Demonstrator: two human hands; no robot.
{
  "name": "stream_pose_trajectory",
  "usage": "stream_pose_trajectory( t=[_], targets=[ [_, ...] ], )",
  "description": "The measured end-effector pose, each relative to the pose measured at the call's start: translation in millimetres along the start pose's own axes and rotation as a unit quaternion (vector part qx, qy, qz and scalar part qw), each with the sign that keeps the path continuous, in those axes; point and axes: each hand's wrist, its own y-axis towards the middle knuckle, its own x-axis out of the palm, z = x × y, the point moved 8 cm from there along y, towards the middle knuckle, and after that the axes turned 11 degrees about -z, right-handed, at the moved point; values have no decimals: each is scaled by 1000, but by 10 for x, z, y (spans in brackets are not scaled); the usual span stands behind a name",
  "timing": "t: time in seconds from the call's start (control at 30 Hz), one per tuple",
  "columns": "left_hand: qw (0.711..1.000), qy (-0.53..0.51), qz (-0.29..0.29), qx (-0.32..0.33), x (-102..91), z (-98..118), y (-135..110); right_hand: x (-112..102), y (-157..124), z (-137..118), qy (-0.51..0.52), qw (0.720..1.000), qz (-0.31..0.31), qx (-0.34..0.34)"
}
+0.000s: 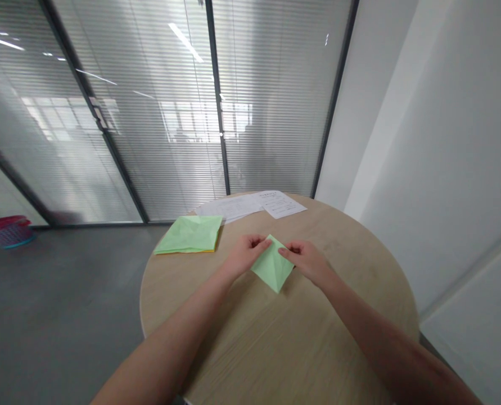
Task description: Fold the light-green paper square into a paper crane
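Note:
A small light-green folded paper (272, 268), diamond-shaped with a centre crease, lies on the round wooden table (275, 349). My left hand (247, 254) pinches its upper left edge with curled fingers. My right hand (304, 259) pinches its upper right edge the same way. Both hands rest on the tabletop, one on each side of the paper's top corner.
A stack of green paper sheets (190, 234) with an orange sheet under it lies at the table's left rear. White printed sheets (254, 205) lie at the far edge. Glass partitions with blinds stand behind. A pink and blue basket (6, 230) sits on the floor far left.

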Motion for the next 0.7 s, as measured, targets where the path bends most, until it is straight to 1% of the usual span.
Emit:
stream_pose_trajectory(
  t=[0.07,0.13,0.2,0.33,0.4,0.47,0.53,0.6,0.7],
  targets=[
    [998,-26,-51,-24,50,-63,14,-68,5,45,38,999,32,4],
    [995,-47,-75,-48,65,-117,18,-124,4,81,78,995,58,9],
    [994,-66,-67,-57,37,-143,22,-167,1,113,104,991,78,18],
    [993,-99,-32,-52,-11,-170,33,-214,10,171,136,985,101,27],
    [993,-109,-9,-45,-26,-195,44,-190,29,195,158,983,90,26],
    [992,-120,10,-33,-31,-218,57,-131,51,209,182,981,62,28],
    [991,-134,17,-23,-16,-235,67,-77,64,211,207,977,38,28],
    [988,-148,-8,-35,41,-258,70,-69,65,211,234,971,38,23],
    [982,-139,-101,-81,188,-284,37,-152,53,256,255,963,85,24]
  ],
)
